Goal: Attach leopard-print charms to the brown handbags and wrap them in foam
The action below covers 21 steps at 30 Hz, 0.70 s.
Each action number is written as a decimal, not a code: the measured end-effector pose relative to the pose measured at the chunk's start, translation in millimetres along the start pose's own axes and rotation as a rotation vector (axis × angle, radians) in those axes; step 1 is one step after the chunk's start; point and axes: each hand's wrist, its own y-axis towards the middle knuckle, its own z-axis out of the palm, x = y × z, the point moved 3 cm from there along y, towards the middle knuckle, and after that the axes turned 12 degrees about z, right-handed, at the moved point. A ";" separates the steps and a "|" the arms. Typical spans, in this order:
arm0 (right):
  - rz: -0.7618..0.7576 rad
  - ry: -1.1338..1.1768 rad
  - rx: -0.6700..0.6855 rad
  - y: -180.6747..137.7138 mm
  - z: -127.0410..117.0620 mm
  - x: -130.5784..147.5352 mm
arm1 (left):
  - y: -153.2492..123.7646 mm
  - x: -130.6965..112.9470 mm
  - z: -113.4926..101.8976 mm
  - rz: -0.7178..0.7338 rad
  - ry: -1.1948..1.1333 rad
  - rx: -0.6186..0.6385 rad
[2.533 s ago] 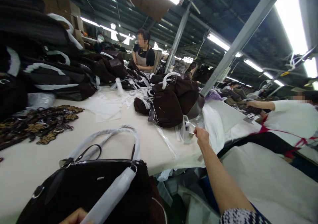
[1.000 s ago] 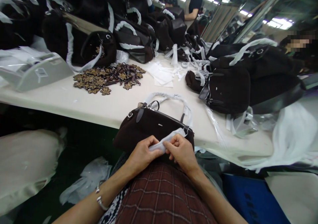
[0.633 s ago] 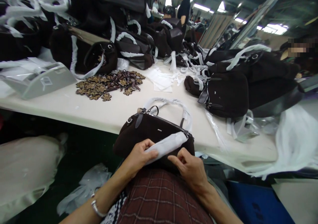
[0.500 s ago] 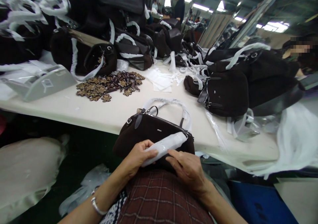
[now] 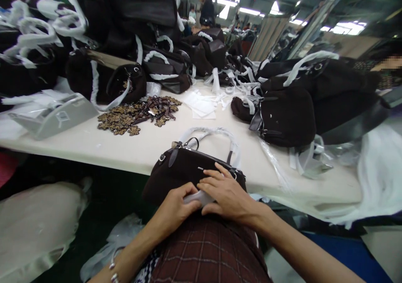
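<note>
A dark brown handbag with white-wrapped handles leans at the table's front edge, against my lap. In front of it, my left hand pinches the end of a white-wrapped roll between thumb and fingers. My right hand lies across the same roll, its fingers extended over the top and its thumb along the lower side. Much of the roll is hidden under this hand, and what is inside the wrapping cannot be seen.
Patterned flower-shaped charms lie heaped on the table, near white paper sheets. A grey holder stands at left. More dark bags are piled right and behind. A person is in the background.
My right hand has moved up and left from beside the roll to lie over it, covering its upper part. My left hand still grips the lower end.
</note>
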 end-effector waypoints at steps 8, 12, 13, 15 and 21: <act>-0.059 -0.004 0.317 35.5 -3.3 -9.9 | -3.7 -3.5 -0.4 0.132 0.429 0.015; -0.052 -0.106 0.317 41.8 6.4 -11.3 | 0.2 -5.7 -5.4 0.081 0.373 -0.014; -0.044 -0.119 0.324 42.9 9.6 -11.8 | 1.2 -6.6 -6.2 0.063 0.355 -0.015; -0.040 -0.107 0.312 43.6 10.8 -13.0 | 2.4 -6.9 -9.0 0.027 0.331 -0.027; 0.319 0.350 -0.205 -6.7 -45.4 -60.2 | -6.7 4.3 -40.8 -0.020 0.385 -0.196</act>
